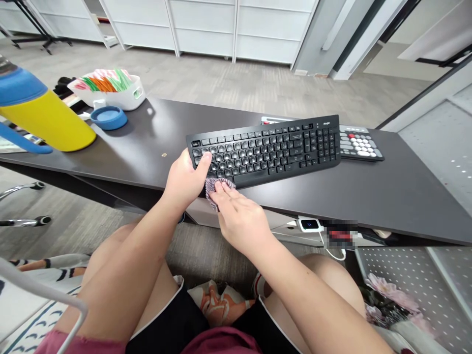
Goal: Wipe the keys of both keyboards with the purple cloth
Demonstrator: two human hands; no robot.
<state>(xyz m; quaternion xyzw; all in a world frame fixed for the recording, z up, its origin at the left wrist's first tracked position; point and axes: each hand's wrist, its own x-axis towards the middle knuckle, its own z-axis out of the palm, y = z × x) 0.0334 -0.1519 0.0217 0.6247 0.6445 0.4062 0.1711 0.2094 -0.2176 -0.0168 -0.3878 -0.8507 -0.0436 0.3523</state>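
Observation:
A black keyboard (265, 150) is held up at a slant over the dark desk, its keys facing me. My left hand (188, 177) grips its left end, the thumb lying over the keys and the other fingers hidden behind. In my right hand (239, 211) is a striped cloth (217, 189), pressed by the fingertips against the keyboard's lower front edge near the left end. Behind the keyboard's right side lies a second keyboard (361, 145) with white, grey and red keys, partly covered from view.
On the desk (368, 196) at left stand a yellow and blue tumbler (47, 110), a blue lid (109, 118) and a white basket (132, 96) of colourful packets. A white device with a small screen (309, 225) and cable sits under the front edge. A perforated panel (452, 142) borders the right.

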